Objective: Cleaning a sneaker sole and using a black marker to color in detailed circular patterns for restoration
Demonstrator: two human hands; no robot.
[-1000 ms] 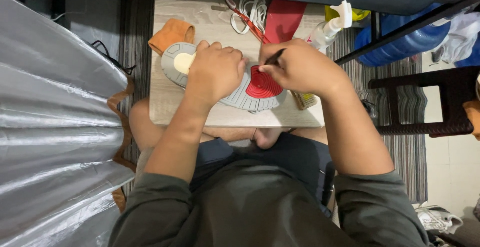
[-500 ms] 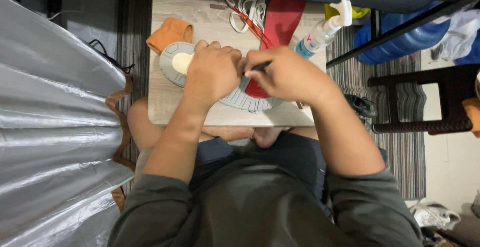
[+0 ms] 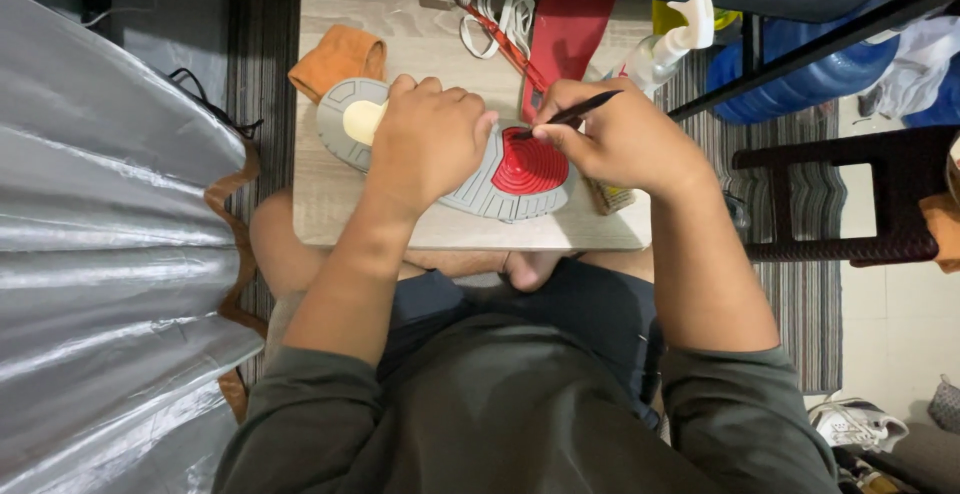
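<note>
A shoe lies sole-up (image 3: 470, 194) on a small pale wooden table (image 3: 330, 209); the sole is grey with a red ridged patch (image 3: 530, 164) and a cream patch near the heel. My left hand (image 3: 425, 139) presses down on the middle of the sole, fingers curled over it. My right hand (image 3: 610, 134) grips a thin dark brush (image 3: 575, 112) like a pen, its tip touching the upper edge of the red patch.
On the table sit an orange cloth (image 3: 338, 57), white laces (image 3: 500, 4), red-handled scissors (image 3: 500, 39), a red insole (image 3: 565, 29) and a spray bottle (image 3: 670, 39). A silvery sheet (image 3: 100, 254) fills the left; a dark stool (image 3: 850, 194) and blue water jug (image 3: 800, 79) stand right.
My right hand has shifted the brush from the red patch's right side to its upper left edge. The left hand has stayed on the sole.
</note>
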